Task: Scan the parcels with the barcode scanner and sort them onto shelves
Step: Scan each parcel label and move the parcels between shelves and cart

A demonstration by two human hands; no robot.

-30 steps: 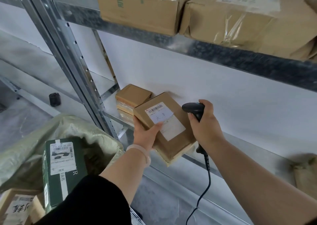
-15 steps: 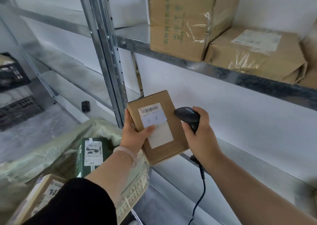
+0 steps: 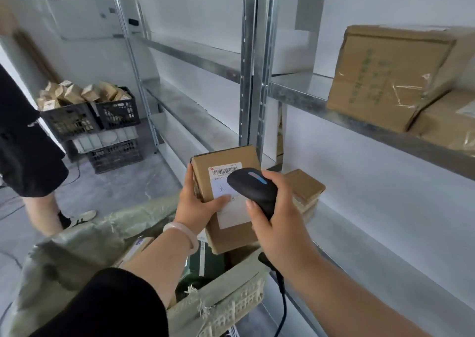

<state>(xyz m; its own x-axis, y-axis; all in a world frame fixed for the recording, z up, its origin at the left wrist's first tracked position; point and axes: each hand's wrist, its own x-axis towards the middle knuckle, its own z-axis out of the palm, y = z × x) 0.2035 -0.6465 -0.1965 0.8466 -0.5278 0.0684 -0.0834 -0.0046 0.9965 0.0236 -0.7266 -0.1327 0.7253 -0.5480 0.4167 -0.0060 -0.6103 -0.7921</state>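
Note:
My left hand (image 3: 199,205) grips a brown cardboard parcel (image 3: 232,234) by its left edge, thumb lying on its white label with a barcode. The parcel is upright in front of me, above an open sack. My right hand (image 3: 277,223) holds a black corded barcode scanner (image 3: 253,190), whose head covers the right part of the label, and a blue light shows on top of it. A small stack of brown parcels (image 3: 305,190) lies on the lower metal shelf (image 3: 372,267) just behind my right hand.
A green woven sack (image 3: 84,254) in a basket below holds more parcels, one dark green (image 3: 203,267). Large cartons (image 3: 385,77) sit on the upper right shelf. Black crates of packets (image 3: 90,115) stand at the far left. Another person's legs (image 3: 38,182) are at the left.
The view swung up and left. The scanner moved from beside the parcel to over its label, and the parcel came a little lower and nearer the sack.

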